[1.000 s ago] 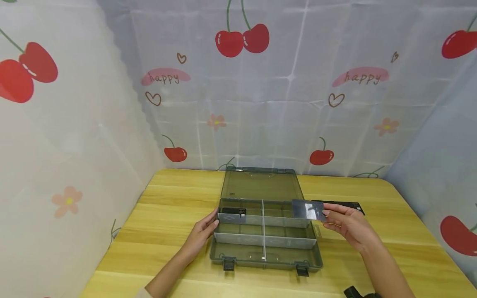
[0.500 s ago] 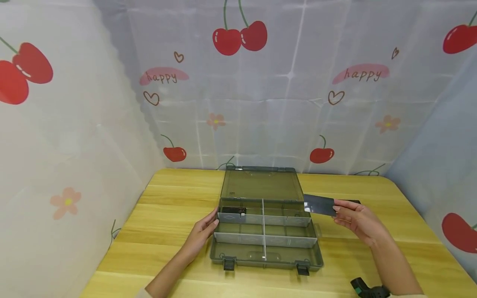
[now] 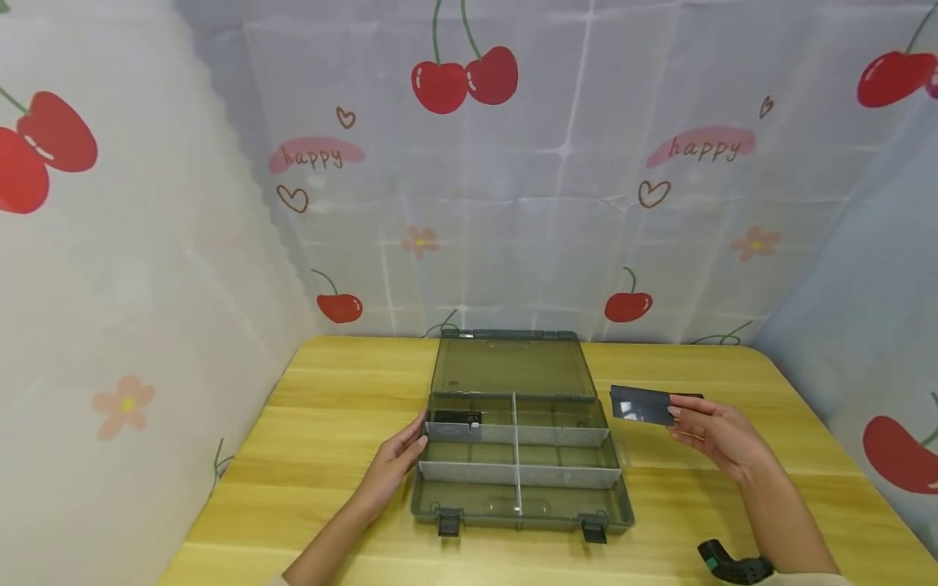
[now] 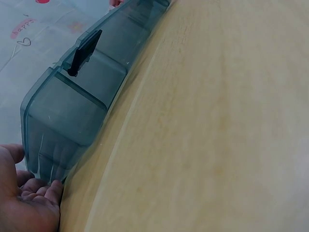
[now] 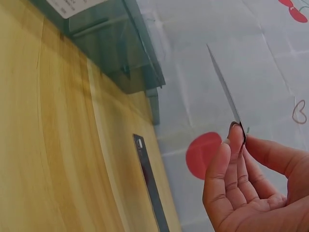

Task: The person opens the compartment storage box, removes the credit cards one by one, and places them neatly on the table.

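An open grey-green compartment box (image 3: 517,498) lies mid-table with its lid (image 3: 513,368) folded back flat. A small black card (image 3: 454,418) sits in its far-left compartment. My left hand (image 3: 396,462) rests with straight fingers against the box's left wall (image 4: 72,113); the fingertips (image 4: 36,186) touch its corner. To the right of the box, my right hand (image 3: 714,435) pinches a dark grey card (image 3: 641,404) above the table. In the right wrist view the dark grey card (image 5: 224,89) shows edge-on between thumb and fingers (image 5: 236,145).
A black strip (image 5: 149,186) lies flat on the wooden table (image 3: 330,407) just behind my right hand. Cherry-print cloth walls (image 3: 557,203) close in the back and both sides. The box's front latches (image 3: 449,521) face me. A black wrist device (image 3: 733,563) shows at bottom right.
My right hand has carried the grey card rightward, from over the box's far-right compartment to beside the box. The left hand has stayed on the box's left side.
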`<action>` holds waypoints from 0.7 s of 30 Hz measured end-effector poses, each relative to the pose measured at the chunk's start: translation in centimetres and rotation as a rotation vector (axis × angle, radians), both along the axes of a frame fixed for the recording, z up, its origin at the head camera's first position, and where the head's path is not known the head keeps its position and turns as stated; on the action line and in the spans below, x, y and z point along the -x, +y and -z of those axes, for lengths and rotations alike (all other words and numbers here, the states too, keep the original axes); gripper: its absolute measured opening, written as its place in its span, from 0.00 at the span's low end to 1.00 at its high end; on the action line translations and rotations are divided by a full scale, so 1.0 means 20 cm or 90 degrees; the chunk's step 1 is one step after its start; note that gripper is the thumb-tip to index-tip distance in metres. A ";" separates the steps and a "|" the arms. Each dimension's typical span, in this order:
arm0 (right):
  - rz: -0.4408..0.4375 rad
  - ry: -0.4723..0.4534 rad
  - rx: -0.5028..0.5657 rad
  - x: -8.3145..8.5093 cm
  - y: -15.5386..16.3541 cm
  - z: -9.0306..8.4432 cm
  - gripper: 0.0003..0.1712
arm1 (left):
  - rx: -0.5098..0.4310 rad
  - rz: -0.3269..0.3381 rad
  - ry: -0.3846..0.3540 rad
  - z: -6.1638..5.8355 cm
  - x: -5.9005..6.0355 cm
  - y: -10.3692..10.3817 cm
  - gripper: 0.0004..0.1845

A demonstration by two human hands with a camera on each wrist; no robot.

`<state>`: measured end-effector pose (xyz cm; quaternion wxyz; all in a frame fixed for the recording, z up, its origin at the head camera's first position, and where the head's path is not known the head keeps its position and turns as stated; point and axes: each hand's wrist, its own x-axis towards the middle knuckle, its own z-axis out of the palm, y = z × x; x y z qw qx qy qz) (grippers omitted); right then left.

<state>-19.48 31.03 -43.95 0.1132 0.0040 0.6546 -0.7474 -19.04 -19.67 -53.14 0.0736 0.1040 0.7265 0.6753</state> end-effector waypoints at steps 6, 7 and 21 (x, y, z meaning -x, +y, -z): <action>0.005 -0.012 -0.026 0.01 0.03 0.02 0.12 | -0.005 -0.010 -0.010 0.01 -0.01 0.00 0.28; 0.008 -0.015 -0.032 0.01 0.03 0.03 0.11 | -0.005 -0.009 -0.009 0.01 -0.01 0.00 0.29; -0.001 -0.037 -0.076 0.02 0.12 0.10 0.13 | -0.023 -0.001 -0.006 -0.01 -0.01 0.00 0.29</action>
